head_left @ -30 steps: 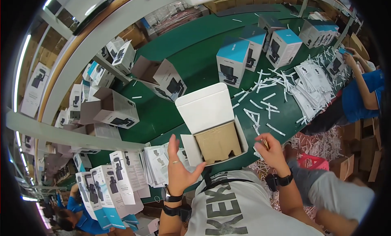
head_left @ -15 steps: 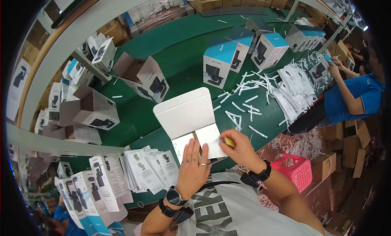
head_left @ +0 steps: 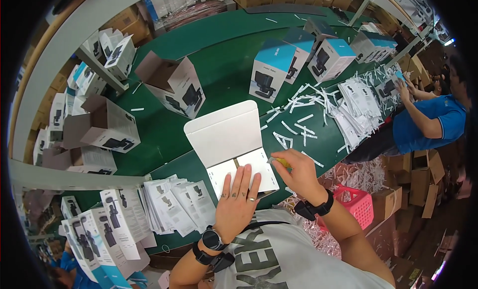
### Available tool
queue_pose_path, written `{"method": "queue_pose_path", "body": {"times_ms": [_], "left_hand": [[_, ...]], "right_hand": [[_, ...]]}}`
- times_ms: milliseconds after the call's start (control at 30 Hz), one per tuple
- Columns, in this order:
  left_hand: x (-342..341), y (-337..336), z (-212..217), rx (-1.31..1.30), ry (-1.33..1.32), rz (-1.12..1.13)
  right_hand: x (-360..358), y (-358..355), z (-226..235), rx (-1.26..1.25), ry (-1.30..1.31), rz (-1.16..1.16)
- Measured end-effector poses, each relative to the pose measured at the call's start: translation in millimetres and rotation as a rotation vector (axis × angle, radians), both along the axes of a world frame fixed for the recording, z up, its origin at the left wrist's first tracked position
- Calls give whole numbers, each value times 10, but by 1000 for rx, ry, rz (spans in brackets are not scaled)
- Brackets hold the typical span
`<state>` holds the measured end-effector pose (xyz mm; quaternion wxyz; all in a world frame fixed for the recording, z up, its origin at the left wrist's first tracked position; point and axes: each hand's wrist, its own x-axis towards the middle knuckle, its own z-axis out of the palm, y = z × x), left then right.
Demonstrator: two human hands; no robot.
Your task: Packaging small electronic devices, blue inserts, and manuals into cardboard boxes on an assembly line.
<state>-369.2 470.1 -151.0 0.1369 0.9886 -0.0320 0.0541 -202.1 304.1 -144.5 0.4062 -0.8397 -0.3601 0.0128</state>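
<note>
A white carton (head_left: 266, 170) lies in front of me on the green table, its lid (head_left: 225, 132) standing open toward the far side. Inside, two white flaps meet at a narrow brown slit. My left hand (head_left: 239, 197) rests flat across these flaps, fingers stretched out and slightly apart. At the carton's right edge, my right hand (head_left: 300, 177) is closed round a small yellow cutter (head_left: 282, 162). The cutter's tip points left, close to the carton's upper right corner; whether it touches the carton I cannot tell.
Paper strips (head_left: 298, 127) and stacked leaflets (head_left: 358, 109) lie to the right, near a co-worker in a blue shirt (head_left: 423, 119). More leaflets (head_left: 174, 204) are at left. Printed boxes (head_left: 269, 72) and open cartons (head_left: 181, 87) stand beyond. A pink basket (head_left: 356, 209) stands low at right.
My left hand has slid right across the flaps, which now lie more level. My right hand has shifted up and right, with the cutter still in it. The view has shifted slightly.
</note>
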Motion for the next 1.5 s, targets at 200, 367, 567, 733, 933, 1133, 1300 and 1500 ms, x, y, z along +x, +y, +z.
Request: {"method": "queue_pose_path", "body": {"times_ms": [200, 367, 567, 733, 933, 1133, 1300, 1500], "left_hand": [[-41, 46, -30, -5, -15, -16], [-52, 54, -49, -6, -27, -12], [-58, 80, -62, 0, -29, -13], [-63, 94, -79, -1, -34, -13], [-48, 101, -119, 33, -21, -1], [-58, 115, -116, 0, -33, -11], [-78, 152, -140, -21, -89, 23], [-95, 144, -137, -68, -98, 36]], "right_hand": [[-39, 28, 19, -9, -74, -11], [-81, 80, -28, -2, -119, -11], [15, 170, -52, 28, -124, -44], [153, 300, -146, 58, -164, 21], [69, 180, -162, 52, -36, 117], [-10, 112, -43, 48, 106, 169], [-6, -418, 144, -104, 792, 686], [138, -640, 205, -508, 154, 373]]}}
